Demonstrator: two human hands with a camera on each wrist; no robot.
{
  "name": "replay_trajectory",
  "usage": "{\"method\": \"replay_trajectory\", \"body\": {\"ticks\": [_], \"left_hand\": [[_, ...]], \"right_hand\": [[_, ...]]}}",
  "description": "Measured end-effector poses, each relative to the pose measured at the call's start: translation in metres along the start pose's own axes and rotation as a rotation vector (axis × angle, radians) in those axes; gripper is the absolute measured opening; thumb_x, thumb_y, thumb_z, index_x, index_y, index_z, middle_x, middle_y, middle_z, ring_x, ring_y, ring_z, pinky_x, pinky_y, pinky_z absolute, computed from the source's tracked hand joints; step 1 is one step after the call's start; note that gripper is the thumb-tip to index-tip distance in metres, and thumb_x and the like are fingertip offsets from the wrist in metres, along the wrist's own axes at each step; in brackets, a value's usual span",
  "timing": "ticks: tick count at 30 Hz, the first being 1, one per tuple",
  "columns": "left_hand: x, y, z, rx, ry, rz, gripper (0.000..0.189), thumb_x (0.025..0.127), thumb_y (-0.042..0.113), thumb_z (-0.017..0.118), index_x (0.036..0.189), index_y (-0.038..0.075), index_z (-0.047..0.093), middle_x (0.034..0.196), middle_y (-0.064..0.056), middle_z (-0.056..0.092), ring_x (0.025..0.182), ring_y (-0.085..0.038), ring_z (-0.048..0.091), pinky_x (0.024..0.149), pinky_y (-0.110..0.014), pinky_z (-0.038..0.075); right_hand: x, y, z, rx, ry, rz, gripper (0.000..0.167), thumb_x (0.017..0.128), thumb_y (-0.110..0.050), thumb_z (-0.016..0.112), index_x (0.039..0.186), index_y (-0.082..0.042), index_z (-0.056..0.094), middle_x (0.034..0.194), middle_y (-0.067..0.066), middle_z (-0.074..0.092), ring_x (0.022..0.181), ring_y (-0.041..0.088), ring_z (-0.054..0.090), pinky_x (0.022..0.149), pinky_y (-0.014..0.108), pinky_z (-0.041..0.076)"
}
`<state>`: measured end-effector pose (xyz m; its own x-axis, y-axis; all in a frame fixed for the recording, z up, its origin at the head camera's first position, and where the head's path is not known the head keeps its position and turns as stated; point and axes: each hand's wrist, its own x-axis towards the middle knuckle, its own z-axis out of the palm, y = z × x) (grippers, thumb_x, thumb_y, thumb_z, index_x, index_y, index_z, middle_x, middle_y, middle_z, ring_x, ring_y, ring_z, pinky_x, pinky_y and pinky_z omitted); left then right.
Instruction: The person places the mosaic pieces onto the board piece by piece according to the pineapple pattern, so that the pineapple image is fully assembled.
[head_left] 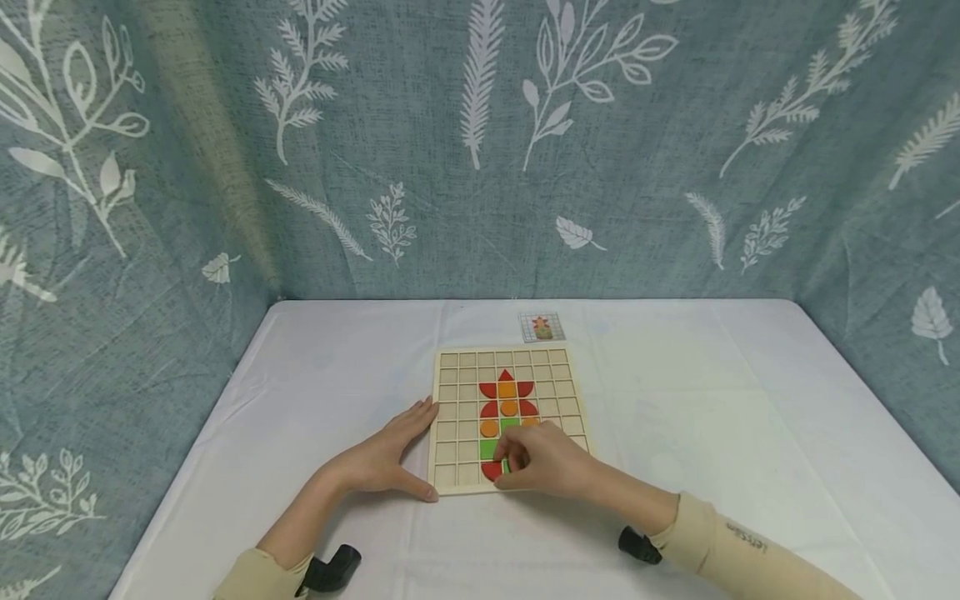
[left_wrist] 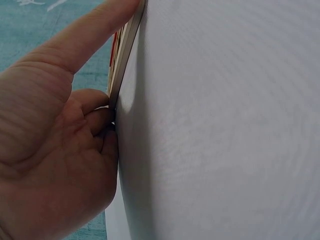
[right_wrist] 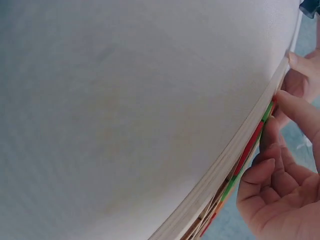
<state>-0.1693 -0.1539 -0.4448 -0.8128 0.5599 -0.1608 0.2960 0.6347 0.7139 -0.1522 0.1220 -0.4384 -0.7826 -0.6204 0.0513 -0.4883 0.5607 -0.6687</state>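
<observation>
A wooden grid board [head_left: 447, 432] lies on the table, with red, orange and green tiles set in its middle columns. Along its left edge rests my left hand [head_left: 375, 457], thumb at the near corner and fingers higher up the side; the left wrist view shows the thumb against the board's rim [left_wrist: 129, 42]. My right hand [head_left: 553, 462] is over the lower middle of the board, pinching a small green tile [right_wrist: 268, 111] between thumb and finger. Beside that tile sits a red quarter-round tile [head_left: 491, 472]. The right hand hides part of the lower right pattern.
Just beyond the board's far edge lies a small picture card [head_left: 542, 327] showing a coloured pattern on a grid. White cloth [head_left: 675, 400] covers the table, and a blue-green leaf-print curtain [head_left: 450, 225] hangs behind and at both sides. Black devices [head_left: 333, 569] sit at the wrists.
</observation>
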Motion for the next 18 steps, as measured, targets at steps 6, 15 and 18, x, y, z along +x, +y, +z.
{"method": "replay_trajectory", "body": {"ticks": [6, 15, 18], "left_hand": [[0.0000, 0.0007, 0.0003, -0.004, 0.011, -0.015, 0.120, 0.064, 0.037, 0.090, 0.154, 0.001, 0.020, 0.162, -0.016, 0.010, 0.148, -0.035, 0.004, 0.115, -0.058, 0.010], [0.0002, -0.0004, 0.0007, 0.005, 0.015, -0.015, 0.121, 0.064, 0.038, 0.090, 0.154, 0.001, 0.020, 0.162, -0.016, 0.010, 0.148, -0.034, 0.004, 0.115, -0.058, 0.010], [0.0008, -0.0015, 0.0014, 0.005, 0.012, -0.013, 0.121, 0.063, 0.038, 0.090, 0.154, 0.001, 0.020, 0.162, -0.015, 0.010, 0.149, -0.034, 0.004, 0.116, -0.058, 0.010]], "right_hand": [[0.0004, -0.0004, 0.0000, 0.004, 0.005, -0.018, 0.016, 0.078, -0.011, 0.079, 0.089, -0.012, 0.066, 0.063, -0.013, 0.053, 0.055, -0.001, 0.045, 0.053, 0.017, 0.040], [0.0004, 0.0000, -0.0005, -0.009, 0.010, -0.034, 0.012, 0.081, -0.009, 0.077, 0.085, -0.013, 0.067, 0.062, -0.013, 0.053, 0.054, -0.001, 0.045, 0.053, 0.017, 0.040], [-0.0015, 0.0001, -0.0038, -0.030, 0.027, -0.010, 0.010, 0.083, -0.014, 0.077, 0.084, -0.016, 0.067, 0.062, -0.014, 0.051, 0.054, -0.001, 0.043, 0.052, 0.017, 0.039]]}}
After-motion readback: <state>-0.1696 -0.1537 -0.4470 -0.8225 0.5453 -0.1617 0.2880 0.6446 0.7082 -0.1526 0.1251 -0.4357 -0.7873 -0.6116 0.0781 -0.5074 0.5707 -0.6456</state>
